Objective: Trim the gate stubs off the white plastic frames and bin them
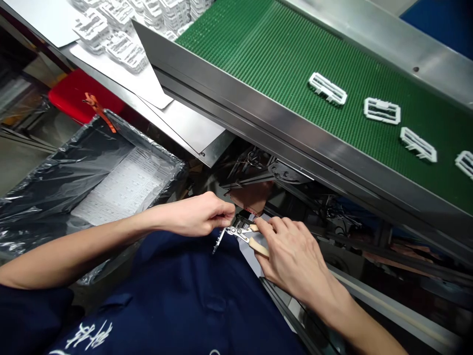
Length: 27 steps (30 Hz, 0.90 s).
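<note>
My right grip (pixel 291 256) was clenched around the pale wooden handles of a small pair of nippers (pixel 258 245), and their steel head (pixel 236 232) sat just beside my left grip (pixel 195 214). The left grip was curled, with its fingertips (pixel 226 211) at or very near that head, but I could not tell whether it was pinching anything. A thin sliver (pixel 219 241) stuck out past the tool's tips, too small for me to identify. The nippers were held above my navy work shirt (pixel 166 291), just below the stainless steel conveyor frame (pixel 258 133).

The step in hand looked like close 2-handed work at the tool's tips. As I judged it, the next move called for a steady hold on the handles, with the tips kept clear of my left fingers.

On the green conveyor belt (pixel 295 84), 4 white moulded frames (pixel 382 110) lay in a row. Stacks of similar white parts (pixel 121 24) stood on the table (pixel 111 64) beyond it, and a black plastic-lined bin (pixel 74 170) held a white sheet (pixel 121 187) near a red lid (pixel 81 93).
</note>
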Available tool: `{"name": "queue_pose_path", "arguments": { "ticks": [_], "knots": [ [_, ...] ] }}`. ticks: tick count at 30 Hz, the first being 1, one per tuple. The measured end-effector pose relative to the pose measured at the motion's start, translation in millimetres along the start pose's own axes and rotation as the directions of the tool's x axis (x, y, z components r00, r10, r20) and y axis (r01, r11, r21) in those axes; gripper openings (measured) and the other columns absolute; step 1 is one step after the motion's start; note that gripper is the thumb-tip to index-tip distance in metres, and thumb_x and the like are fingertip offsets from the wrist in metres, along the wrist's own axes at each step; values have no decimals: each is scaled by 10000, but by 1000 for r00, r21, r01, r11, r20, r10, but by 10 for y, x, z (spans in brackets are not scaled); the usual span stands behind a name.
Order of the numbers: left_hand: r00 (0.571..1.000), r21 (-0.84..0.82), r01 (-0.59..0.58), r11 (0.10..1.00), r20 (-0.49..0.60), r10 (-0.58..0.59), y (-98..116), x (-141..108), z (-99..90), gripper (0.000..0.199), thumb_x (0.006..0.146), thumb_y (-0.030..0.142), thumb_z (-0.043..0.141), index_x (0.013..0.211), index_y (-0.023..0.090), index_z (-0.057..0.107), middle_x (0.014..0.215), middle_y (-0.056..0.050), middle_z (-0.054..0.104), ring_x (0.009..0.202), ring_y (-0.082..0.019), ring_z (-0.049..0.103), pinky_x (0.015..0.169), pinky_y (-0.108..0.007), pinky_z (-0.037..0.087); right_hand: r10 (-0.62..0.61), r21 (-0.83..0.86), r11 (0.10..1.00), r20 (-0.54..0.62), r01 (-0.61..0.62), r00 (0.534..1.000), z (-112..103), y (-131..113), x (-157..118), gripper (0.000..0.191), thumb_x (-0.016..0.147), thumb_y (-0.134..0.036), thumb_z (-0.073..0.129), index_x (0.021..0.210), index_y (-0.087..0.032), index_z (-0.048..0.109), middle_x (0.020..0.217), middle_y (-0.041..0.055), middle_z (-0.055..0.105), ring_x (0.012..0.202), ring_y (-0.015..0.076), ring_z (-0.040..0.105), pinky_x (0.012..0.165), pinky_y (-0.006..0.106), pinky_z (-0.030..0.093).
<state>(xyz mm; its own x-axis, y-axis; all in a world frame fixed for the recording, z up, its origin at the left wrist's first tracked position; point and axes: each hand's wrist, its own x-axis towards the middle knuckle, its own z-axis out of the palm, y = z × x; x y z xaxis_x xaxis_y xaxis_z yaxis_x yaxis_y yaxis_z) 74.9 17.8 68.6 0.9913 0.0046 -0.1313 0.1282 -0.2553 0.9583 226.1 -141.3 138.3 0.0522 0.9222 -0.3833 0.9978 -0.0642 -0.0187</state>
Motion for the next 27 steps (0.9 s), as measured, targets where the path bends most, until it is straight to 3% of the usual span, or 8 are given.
{"name": "queue_pose_path", "arguments": {
  "ticks": [9,13,16,19,22,24,27],
  "knots": [
    [999,-7,35,999,11,-35,15,62,39,134,791,105,460,673,167,472,575,26,441,511,-111,366,504,-239,287,-81,-113,990,-1,80,997,-137,40,64,91,724,-232,548,814,-223,535,718,67,545,711,231,506,680,362,293],
    [999,-6,44,999,8,-44,12,68,35,143,811,128,465,673,167,467,557,35,414,497,-105,350,486,-234,274,-69,-82,994,76,76,995,-87,95,128,53,676,-208,567,701,-226,524,587,20,542,513,165,494,529,307,215],
    [997,-43,61,997,-40,-63,16,57,10,142,839,195,474,709,160,518,537,42,398,481,-101,325,465,-232,258,22,43,999,113,-27,993,8,216,119,16,715,-250,551,727,-246,560,575,-6,572,452,140,485,479,286,162],
    [989,-204,106,973,-77,-124,-71,48,83,208,864,325,489,822,148,592,636,10,519,562,-119,427,519,-223,328,204,178,956,165,-232,965,186,403,28,149,802,-358,509,715,-258,577,548,-15,584,450,142,500,457,267,189],
    [982,-526,158,836,-6,-190,-281,70,334,311,828,401,567,1002,146,605,883,-50,605,790,-173,541,691,-258,418,381,211,882,202,-421,902,431,545,-115,273,840,-458,456,714,-251,581,538,2,589,447,158,514,446,257,216],
    [971,-736,190,649,45,-233,-428,109,541,434,820,433,582,1156,163,540,961,-74,600,871,-195,568,758,-292,434,443,270,830,212,-488,871,589,563,-203,272,846,-467,443,780,-251,594,581,7,611,484,168,546,455,251,259],
    [954,-922,174,345,71,-290,-531,196,725,509,855,528,478,1226,180,479,917,-74,585,778,-183,599,709,-309,463,449,434,767,164,-473,878,743,488,-271,231,838,-425,468,911,-242,590,733,13,644,634,174,594,548,256,373]
  ]
}}
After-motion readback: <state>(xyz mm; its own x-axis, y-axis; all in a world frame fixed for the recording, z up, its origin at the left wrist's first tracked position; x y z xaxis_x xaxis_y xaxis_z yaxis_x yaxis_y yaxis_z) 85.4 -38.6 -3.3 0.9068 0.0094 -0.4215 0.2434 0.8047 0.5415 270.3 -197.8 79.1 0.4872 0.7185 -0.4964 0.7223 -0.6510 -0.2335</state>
